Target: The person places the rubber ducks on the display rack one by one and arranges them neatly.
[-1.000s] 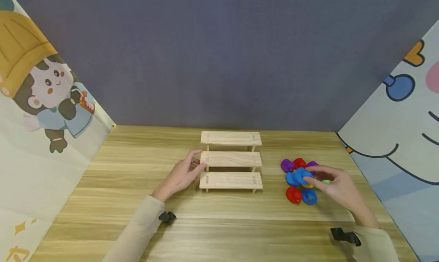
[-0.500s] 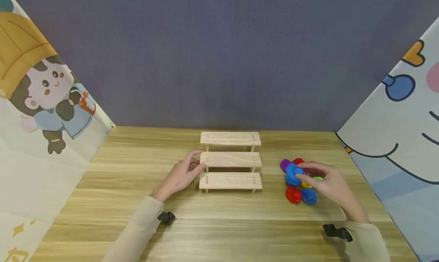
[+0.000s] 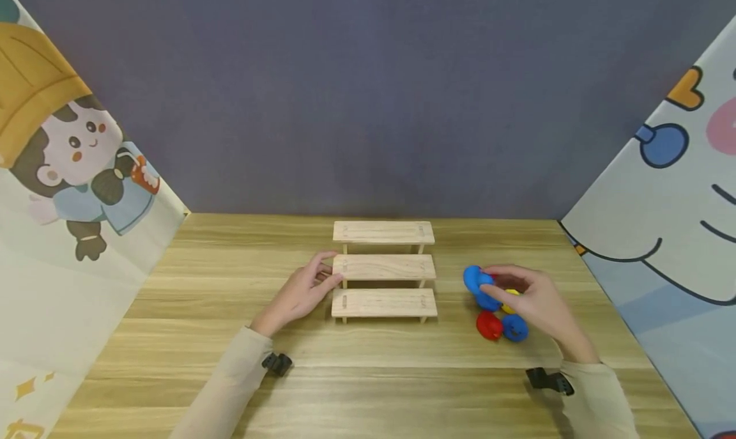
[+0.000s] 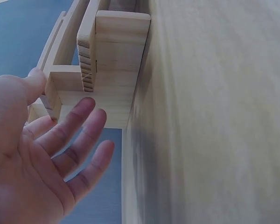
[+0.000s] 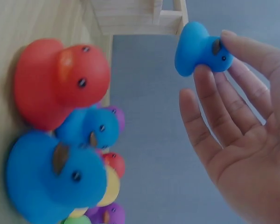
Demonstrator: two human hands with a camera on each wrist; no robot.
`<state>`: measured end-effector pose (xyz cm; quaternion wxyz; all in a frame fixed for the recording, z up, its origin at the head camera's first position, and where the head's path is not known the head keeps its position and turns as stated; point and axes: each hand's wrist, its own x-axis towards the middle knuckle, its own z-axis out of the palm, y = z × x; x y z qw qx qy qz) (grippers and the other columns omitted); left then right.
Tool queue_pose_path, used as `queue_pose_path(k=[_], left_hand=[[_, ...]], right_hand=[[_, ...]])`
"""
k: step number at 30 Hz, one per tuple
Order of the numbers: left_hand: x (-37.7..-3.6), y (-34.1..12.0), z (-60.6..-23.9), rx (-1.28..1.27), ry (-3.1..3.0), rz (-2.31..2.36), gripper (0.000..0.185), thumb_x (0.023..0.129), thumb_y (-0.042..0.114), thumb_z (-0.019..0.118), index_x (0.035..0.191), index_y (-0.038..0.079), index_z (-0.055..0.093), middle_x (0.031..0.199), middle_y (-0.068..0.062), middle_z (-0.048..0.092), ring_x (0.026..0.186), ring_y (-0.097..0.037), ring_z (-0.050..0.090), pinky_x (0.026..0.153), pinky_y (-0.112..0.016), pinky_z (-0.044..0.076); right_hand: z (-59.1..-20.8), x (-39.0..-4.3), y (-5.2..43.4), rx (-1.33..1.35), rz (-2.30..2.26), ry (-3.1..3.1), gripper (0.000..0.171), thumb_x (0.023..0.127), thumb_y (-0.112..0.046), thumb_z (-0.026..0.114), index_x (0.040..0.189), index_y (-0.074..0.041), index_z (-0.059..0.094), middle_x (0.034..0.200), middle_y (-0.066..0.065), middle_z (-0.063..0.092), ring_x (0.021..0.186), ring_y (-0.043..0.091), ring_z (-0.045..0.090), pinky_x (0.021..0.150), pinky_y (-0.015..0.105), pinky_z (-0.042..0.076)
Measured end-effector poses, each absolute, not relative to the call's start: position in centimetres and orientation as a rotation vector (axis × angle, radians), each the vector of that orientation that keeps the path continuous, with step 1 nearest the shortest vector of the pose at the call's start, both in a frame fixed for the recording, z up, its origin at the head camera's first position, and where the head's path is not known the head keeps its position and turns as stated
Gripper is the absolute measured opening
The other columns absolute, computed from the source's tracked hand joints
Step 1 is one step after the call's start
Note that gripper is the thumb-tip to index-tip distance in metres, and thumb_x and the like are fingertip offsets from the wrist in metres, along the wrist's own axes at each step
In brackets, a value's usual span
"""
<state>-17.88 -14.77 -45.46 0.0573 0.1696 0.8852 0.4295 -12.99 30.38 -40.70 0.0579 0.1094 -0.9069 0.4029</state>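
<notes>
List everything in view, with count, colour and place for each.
Held duck: one, blue, pinched in the right hand, lifted off the pile.
Duck pile: red, blue, purple, yellow and green ducks bunched on the table, right of the shelf; exact count unclear.
Shelf: one, pale wood, three stepped tiers, mid-table.
Table: one, light wood grain.
Back wall: grey-blue.
Side panels: two, pale with cartoon figures, left and right.
Left hand: fingers straight, touching the shelf's left end.
Right hand: pinches the held duck.
Sleeves: two, beige.
</notes>
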Motion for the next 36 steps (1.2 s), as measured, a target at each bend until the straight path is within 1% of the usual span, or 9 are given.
queue_pose_path(k=[3,6,10,15,19,21,25,31,36], left_hand=[[-17.8,-14.8,-45.4,0.538,2.687,1.310,0.062,0.110,0.045,0.059,0.160,0.012,0.042,0.129,-0.010,0.073,0.115,-0.024,0.070,0.104,-0.050,0.056],[-17.7,-14.9,-45.3,0.555,2.693,1.308,0.061,0.110,0.042,0.059,0.159,0.010,0.042,0.129,-0.010,0.074,0.115,-0.025,0.070,0.104,-0.051,0.056],[-17.7,-15.0,-45.3,0.578,2.715,1.284,0.062,0.111,0.041,0.057,0.160,0.008,0.040,0.130,-0.011,0.074,0.116,-0.026,0.071,0.104,-0.052,0.056],[-17.9,-15.1,-45.2,0.573,2.715,1.289,0.060,0.111,0.037,0.059,0.160,0.008,0.041,0.128,-0.011,0.074,0.113,-0.025,0.071,0.103,-0.050,0.057],[-17.9,-15.0,-45.2,0.575,2.715,1.307,0.058,0.109,0.034,0.063,0.158,0.008,0.045,0.125,-0.010,0.074,0.109,-0.023,0.072,0.100,-0.047,0.058],[-17.9,-14.9,-45.2,0.576,2.715,1.314,0.057,0.109,0.033,0.064,0.157,0.008,0.046,0.124,-0.009,0.074,0.107,-0.021,0.072,0.099,-0.046,0.059],[-17.8,-14.9,-45.0,0.569,2.706,1.323,0.057,0.108,0.033,0.065,0.156,0.008,0.046,0.123,-0.008,0.074,0.107,-0.020,0.072,0.098,-0.044,0.059],[-17.8,-14.9,-45.1,0.558,2.700,1.321,0.059,0.108,0.034,0.065,0.157,0.008,0.045,0.124,-0.008,0.073,0.108,-0.020,0.071,0.099,-0.045,0.059],[-17.8,-14.8,-45.3,0.549,2.698,1.315,0.060,0.108,0.035,0.065,0.157,0.008,0.045,0.124,-0.008,0.073,0.109,-0.021,0.071,0.099,-0.045,0.058]], right_hand=[[-40.4,-13.2,29.7,0.331,1.219,-2.752,0.031,0.097,-0.029,0.082,0.127,-0.020,0.077,0.115,0.005,0.080,0.090,0.001,0.071,0.071,0.023,0.057],[-39.9,-13.4,29.0,0.324,1.212,-2.765,0.032,0.097,-0.033,0.081,0.127,-0.023,0.077,0.110,0.002,0.080,0.088,0.004,0.070,0.070,0.026,0.056],[-39.2,-13.9,28.2,0.325,1.207,-2.773,0.032,0.098,-0.036,0.081,0.127,-0.024,0.077,0.109,0.001,0.081,0.091,0.006,0.073,0.076,0.024,0.058],[-38.6,-14.5,27.2,0.313,1.245,-2.768,0.034,0.097,-0.038,0.080,0.127,-0.022,0.077,0.103,0.001,0.082,0.090,0.017,0.077,0.079,0.024,0.059],[-38.2,-15.2,26.2,0.306,1.238,-2.763,0.035,0.098,-0.042,0.079,0.128,-0.024,0.077,0.107,0.001,0.081,0.093,0.017,0.076,0.080,0.026,0.059],[-38.0,-15.6,25.6,0.330,1.248,-2.746,0.034,0.098,-0.040,0.079,0.127,-0.023,0.078,0.110,0.001,0.081,0.096,0.017,0.075,0.081,0.026,0.059],[-37.8,-16.7,24.3,0.390,1.290,-2.713,0.032,0.097,-0.037,0.080,0.125,-0.021,0.079,0.113,0.002,0.081,0.100,0.020,0.075,0.086,0.025,0.059],[-37.3,-18.1,22.3,0.425,1.342,-2.712,0.034,0.096,-0.041,0.081,0.124,-0.022,0.079,0.116,0.002,0.080,0.103,0.020,0.074,0.089,0.032,0.060],[-37.1,-19.1,20.9,0.438,1.410,-2.678,0.035,0.094,-0.036,0.085,0.123,-0.017,0.080,0.116,0.005,0.080,0.102,0.022,0.075,0.088,0.033,0.061]])
